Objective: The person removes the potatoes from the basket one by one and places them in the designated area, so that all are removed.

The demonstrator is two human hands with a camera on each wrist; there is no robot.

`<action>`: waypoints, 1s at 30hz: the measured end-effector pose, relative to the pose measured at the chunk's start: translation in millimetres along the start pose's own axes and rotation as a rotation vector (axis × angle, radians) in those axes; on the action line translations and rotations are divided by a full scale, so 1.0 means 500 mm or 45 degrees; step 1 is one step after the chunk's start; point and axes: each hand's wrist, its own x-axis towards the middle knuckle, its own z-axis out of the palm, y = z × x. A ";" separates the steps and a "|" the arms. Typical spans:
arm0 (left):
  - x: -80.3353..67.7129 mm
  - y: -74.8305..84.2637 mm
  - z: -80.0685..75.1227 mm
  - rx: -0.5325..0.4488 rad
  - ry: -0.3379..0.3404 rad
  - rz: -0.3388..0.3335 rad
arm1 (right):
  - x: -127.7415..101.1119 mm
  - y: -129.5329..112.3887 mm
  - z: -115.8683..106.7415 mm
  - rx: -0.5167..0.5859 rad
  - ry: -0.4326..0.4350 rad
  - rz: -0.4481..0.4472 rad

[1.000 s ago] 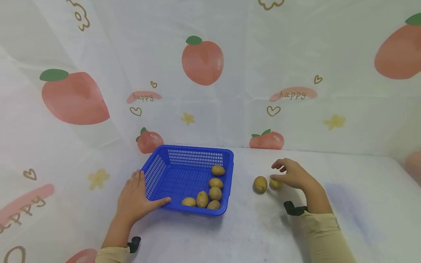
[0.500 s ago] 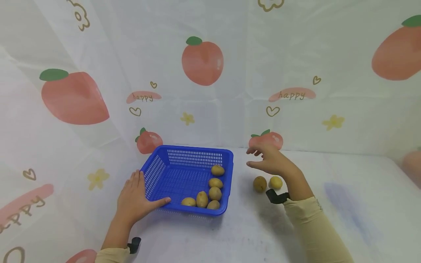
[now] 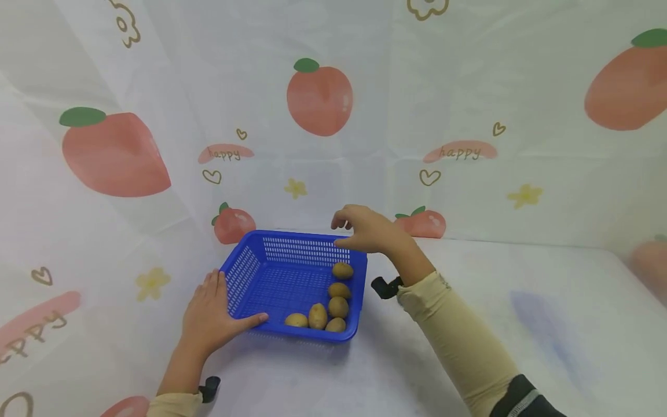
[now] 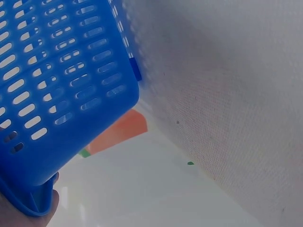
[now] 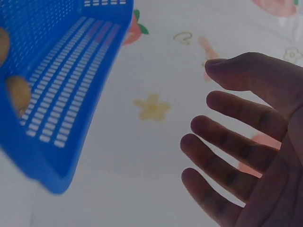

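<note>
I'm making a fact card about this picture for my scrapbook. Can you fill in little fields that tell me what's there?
Basket: blue plastic basket with slotted walls, on a white table
Potatoes: six small potatoes inside, along the right and near sides
Left hand: left hand rests flat against the basket's left wall, thumb along the near edge
Right hand: right hand empty, fingers loose, above the basket's far right corner
Backdrop: white cloth printed with peaches and "happy"

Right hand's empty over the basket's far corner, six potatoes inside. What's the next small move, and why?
Probably lower the right hand onto the nearest potato and close the fingers on it. The hand hovers open, holding nothing, just above the basket rim, while the left hand steadies the near-left corner.
</note>
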 end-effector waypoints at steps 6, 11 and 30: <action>0.001 -0.003 -0.002 -0.007 -0.014 -0.010 | 0.077 -0.033 0.026 -0.055 -0.135 -0.004; 0.000 0.000 -0.006 0.001 -0.023 -0.018 | 0.117 -0.034 0.070 -0.049 -0.258 0.081; -0.006 0.003 -0.004 0.029 -0.023 -0.037 | 0.142 0.001 0.209 -0.264 -0.422 0.406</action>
